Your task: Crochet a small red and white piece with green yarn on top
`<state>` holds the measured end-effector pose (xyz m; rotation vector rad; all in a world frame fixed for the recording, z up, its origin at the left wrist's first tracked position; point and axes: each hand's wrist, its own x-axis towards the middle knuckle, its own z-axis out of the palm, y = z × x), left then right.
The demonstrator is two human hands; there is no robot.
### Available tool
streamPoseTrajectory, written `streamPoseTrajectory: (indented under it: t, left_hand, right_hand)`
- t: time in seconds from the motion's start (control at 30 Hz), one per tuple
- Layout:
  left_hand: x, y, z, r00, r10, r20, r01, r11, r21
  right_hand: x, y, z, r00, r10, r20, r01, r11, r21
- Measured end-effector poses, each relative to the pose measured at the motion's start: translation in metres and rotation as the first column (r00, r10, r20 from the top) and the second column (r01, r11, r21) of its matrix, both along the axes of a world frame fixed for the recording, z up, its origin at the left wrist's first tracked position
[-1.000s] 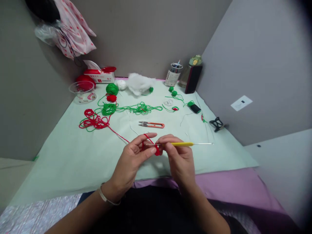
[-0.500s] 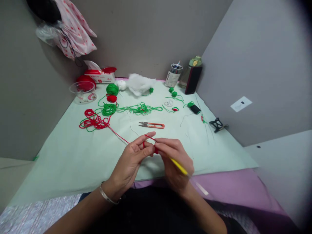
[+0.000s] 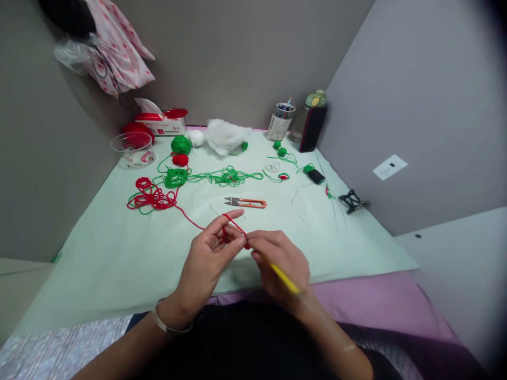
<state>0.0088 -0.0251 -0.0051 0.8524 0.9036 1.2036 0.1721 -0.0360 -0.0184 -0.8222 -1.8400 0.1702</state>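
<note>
Red yarn (image 3: 234, 224) runs over the raised index finger of my left hand (image 3: 209, 253), whose thumb and fingertips pinch a small red crocheted piece (image 3: 247, 246). Most of that piece is hidden by the fingers. My right hand (image 3: 282, 264) grips a crochet hook with a yellow handle (image 3: 285, 278), its tip meeting the piece at the left fingertips. From the left hand the strand leads back to a loose red yarn tangle (image 3: 152, 195) on the table. Orange thread snips (image 3: 249, 203) lie just beyond the hands.
Green yarn (image 3: 229, 177) trails across the middle of the pale cloth (image 3: 130, 264). Behind it are a green ball (image 3: 181, 145), white stuffing (image 3: 225, 137), a tissue box (image 3: 170, 125) and a plastic tub (image 3: 137, 158). A pen holder (image 3: 280, 122), bottle and phone (image 3: 312, 129) stand back right.
Both hands have shifted slightly left. My left index finger is lifted higher with the red strand stretched from it, and the crochet hook has moved a little left and down.
</note>
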Motion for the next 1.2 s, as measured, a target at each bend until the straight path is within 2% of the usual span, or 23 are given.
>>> streamPoseTrajectory:
  t: [0.07,0.1,0.17,0.23,0.3,0.37,0.47,0.6,0.7,0.77,0.8,0.9,1.0,1.07,1.13,1.2]
  left_hand:
    - [0.001,0.001,-0.001,0.995,-0.029,0.097,0.036,0.997,-0.069]
    - [0.000,0.001,-0.001,0.985,-0.066,0.162,0.086,0.989,-0.120]
    - [-0.002,0.004,-0.001,0.952,-0.127,0.280,0.190,0.958,-0.213]
    - [-0.004,0.006,0.000,0.934,-0.143,0.327,0.234,0.938,-0.258]
    - [-0.005,0.006,0.001,0.950,-0.116,0.291,0.192,0.950,-0.245]
    - [-0.004,0.004,0.002,0.972,-0.097,0.215,0.139,0.973,-0.186]
    - [0.001,0.001,0.001,0.989,-0.102,0.111,0.111,0.991,-0.078]
    - [0.005,0.001,0.000,0.995,-0.076,0.064,0.080,0.995,-0.058]
    - [0.006,0.002,0.001,0.989,-0.029,0.147,0.045,0.993,-0.107]
    - [0.006,0.002,0.001,0.968,-0.046,0.247,0.093,0.979,-0.182]
    - [0.006,0.003,0.000,0.955,-0.056,0.290,0.124,0.967,-0.223]
    - [0.004,0.005,0.000,0.937,-0.035,0.348,0.148,0.941,-0.305]
    - [0.003,0.007,0.000,0.943,-0.001,0.331,0.111,0.943,-0.315]
    - [0.004,0.006,0.000,0.955,-0.003,0.295,0.087,0.959,-0.271]
    - [0.006,0.005,-0.001,0.973,-0.015,0.231,0.059,0.981,-0.187]
    - [0.008,0.002,-0.002,0.986,-0.028,0.163,0.045,0.994,-0.102]
  right_hand:
    - [-0.002,0.000,-0.002,0.995,-0.062,0.076,0.055,0.994,0.091]
    - [-0.002,-0.001,-0.003,0.995,-0.087,0.055,0.082,0.993,0.090]
    - [-0.002,-0.001,-0.004,0.993,-0.086,-0.075,0.085,0.996,-0.007]
    - [-0.001,0.000,-0.002,0.957,-0.040,-0.286,-0.003,0.989,-0.150]
    - [0.000,0.003,0.000,0.877,0.004,-0.481,-0.145,0.956,-0.256]
    - [-0.001,0.006,0.002,0.816,0.020,-0.578,-0.229,0.929,-0.291]
    - [-0.004,0.008,0.004,0.843,0.038,-0.537,-0.225,0.931,-0.288]
    - [-0.006,0.005,0.002,0.895,0.028,-0.445,-0.159,0.952,-0.261]
    - [-0.006,0.000,-0.006,0.974,-0.012,-0.227,-0.024,0.987,-0.157]
    - [-0.005,-0.002,-0.009,0.994,-0.055,-0.099,0.050,0.997,-0.056]
    - [-0.005,-0.002,-0.010,0.994,-0.067,-0.092,0.063,0.997,-0.041]
    - [-0.002,0.000,-0.007,0.954,-0.060,-0.294,0.008,0.985,-0.173]
    - [0.000,0.005,-0.002,0.810,-0.038,-0.586,-0.186,0.930,-0.317]
    - [0.000,0.007,-0.001,0.725,-0.013,-0.689,-0.313,0.885,-0.346]
    - [-0.002,0.009,-0.001,0.727,0.010,-0.686,-0.344,0.870,-0.352]
    - [-0.004,0.009,-0.001,0.778,0.018,-0.628,-0.296,0.892,-0.341]
